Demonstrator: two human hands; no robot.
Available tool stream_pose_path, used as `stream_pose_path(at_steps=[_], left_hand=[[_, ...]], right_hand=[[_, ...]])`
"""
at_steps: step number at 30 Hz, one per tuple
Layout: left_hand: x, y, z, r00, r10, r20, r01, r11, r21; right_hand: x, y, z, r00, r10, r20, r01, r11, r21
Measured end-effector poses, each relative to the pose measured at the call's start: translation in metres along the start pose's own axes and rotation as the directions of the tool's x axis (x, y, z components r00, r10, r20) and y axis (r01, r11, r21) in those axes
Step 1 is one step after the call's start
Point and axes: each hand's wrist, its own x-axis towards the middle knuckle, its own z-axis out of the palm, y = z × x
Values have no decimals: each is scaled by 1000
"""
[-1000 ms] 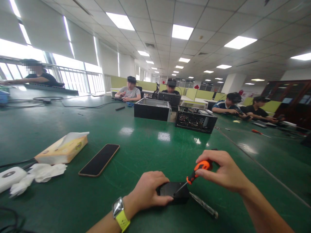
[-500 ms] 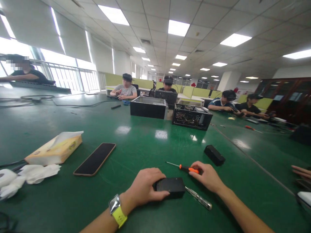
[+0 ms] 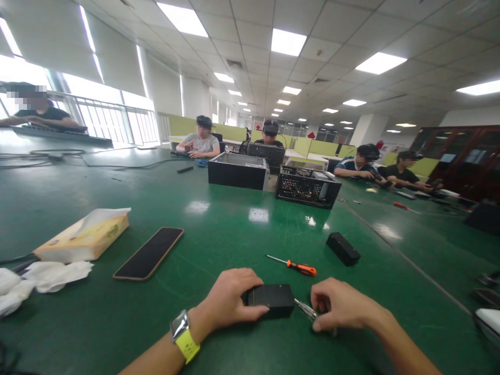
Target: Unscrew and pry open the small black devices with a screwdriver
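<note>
My left hand (image 3: 230, 299), with a watch on its wrist, grips the left end of a black rectangular box (image 3: 273, 300), which rests on the green table. My right hand (image 3: 344, 307) is over the handle of a clear-handled screwdriver (image 3: 305, 308). Its thumb and curled fingers are apart, one on each side of the handle, which they partly hide. That screwdriver lies with its tip close to the box's right end. Beyond the hands lies an orange-and-black screwdriver (image 3: 300, 267), untouched. Farther right is a second black block (image 3: 344, 248).
A phone (image 3: 150, 253), a tissue pack (image 3: 86, 237) and crumpled tissues (image 3: 54, 276) lie on the left. Two computer cases (image 3: 238, 171) (image 3: 308, 187) stand farther back. Another orange screwdriver (image 3: 406, 207) lies at the right. Several people sit around the table.
My right hand has left the orange-and-black screwdriver and come nearer, over the clear-handled one. My left hand keeps its hold on the black box. The view has shifted slightly.
</note>
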Motion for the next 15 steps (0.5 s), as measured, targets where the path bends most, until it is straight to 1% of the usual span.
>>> stream_pose_path(at_steps=[2,5,8,11,15], left_hand=[[0,-1,0,1000,6,-3,-6,1000,4],[0,-1,1,1000,10,-13,-10,1000,8],[-1,-1,1,1000,11,-15,-11,1000,4],[-1,-1,0,1000,7,-11,-7,1000,2],[-1,-1,0,1000,-1,-2,1,1000,5]], right_hand=[[-1,4,3,999,21,36,-21,1000,21],[-1,14,0,999,19,25,-21,997,76],[0,28,-8,999,23,27,-28,985,172],[0,42,-17,998,26,55,-40,961,272],[-2,50,-25,996,7,87,-38,930,364]])
